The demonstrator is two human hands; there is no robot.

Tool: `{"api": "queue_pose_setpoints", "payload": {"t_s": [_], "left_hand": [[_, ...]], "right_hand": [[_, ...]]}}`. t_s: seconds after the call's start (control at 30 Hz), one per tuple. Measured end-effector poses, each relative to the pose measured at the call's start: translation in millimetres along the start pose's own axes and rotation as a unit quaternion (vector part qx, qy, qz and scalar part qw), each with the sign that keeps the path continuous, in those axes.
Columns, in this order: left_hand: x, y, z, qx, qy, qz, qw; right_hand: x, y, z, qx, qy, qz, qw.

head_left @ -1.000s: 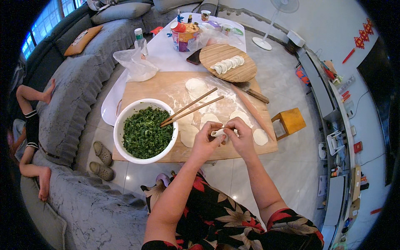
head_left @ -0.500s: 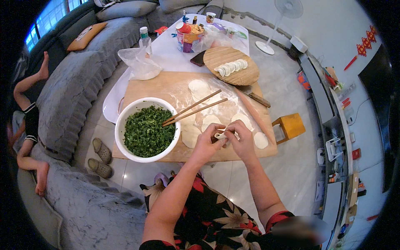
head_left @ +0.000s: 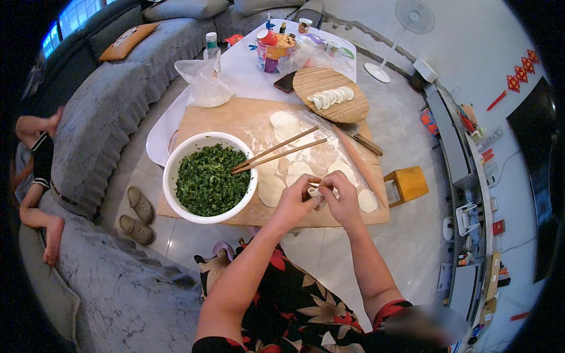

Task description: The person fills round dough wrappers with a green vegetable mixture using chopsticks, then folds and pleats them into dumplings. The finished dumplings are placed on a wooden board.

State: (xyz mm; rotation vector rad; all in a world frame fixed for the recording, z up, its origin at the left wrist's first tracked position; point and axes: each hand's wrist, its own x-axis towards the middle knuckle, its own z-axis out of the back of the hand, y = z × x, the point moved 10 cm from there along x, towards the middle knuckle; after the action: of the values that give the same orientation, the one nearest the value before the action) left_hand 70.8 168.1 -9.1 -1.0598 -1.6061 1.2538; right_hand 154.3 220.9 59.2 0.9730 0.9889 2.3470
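- Dough piece (head_left: 315, 193): white, folded; hands are holding it up over the near edge of the wooden board (head_left: 220, 120). Can't tell what's inside, fingers are covering most of it.
- Left hand (head_left: 297, 199): fingers are curling nearly closed, thumb and fingertips gripping the dough's left side.
- Right hand (head_left: 342, 197): thumb and forefinger are pinching the dough's other side; both sets of fingertips are almost meeting.
- Flat wrappers (head_left: 271, 191) are lying around the hands on the floured board; a wrapper stack (head_left: 284, 125) is sitting farther back.
- White bowl (head_left: 167, 188): left of the hands, holding plenty of chopped dark greens (head_left: 206, 182). Chopsticks (head_left: 288, 153) are resting over its right rim, tips in the greens.
- Rolling pin (head_left: 355, 159) is lying along the board's right side, knife (head_left: 369, 145) near its far end.
- Round board (head_left: 306, 82): carrying one overlapping row of finished dumplings (head_left: 331, 97).
- Colourful tub (head_left: 272, 63): standing on the white desk (head_left: 253, 88), holding orange-brown items, red cup on top.
- Vs. a second ago: hands are keeping the same two-sided pinch; bowl, chopsticks and dumpling row are staying put on their supports; whole view is shifting slightly. Person on the sofa (head_left: 100, 88) is moving a leg.
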Motion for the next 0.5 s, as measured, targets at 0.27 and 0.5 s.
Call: {"api": "queue_pose_setpoints", "payload": {"t_s": [0.27, 0.5], "left_hand": [[-1, 0, 4, 0.016, -0.004, 0.01, 1.0], [1, 6, 5, 0.054, -0.007, -0.001, 0.999]], "right_hand": [[-1, 0, -2, 0.038, 0.025, -0.01, 0.999], [3, 12, -7, -0.056, 0.023, 0.06, 0.996]]}}
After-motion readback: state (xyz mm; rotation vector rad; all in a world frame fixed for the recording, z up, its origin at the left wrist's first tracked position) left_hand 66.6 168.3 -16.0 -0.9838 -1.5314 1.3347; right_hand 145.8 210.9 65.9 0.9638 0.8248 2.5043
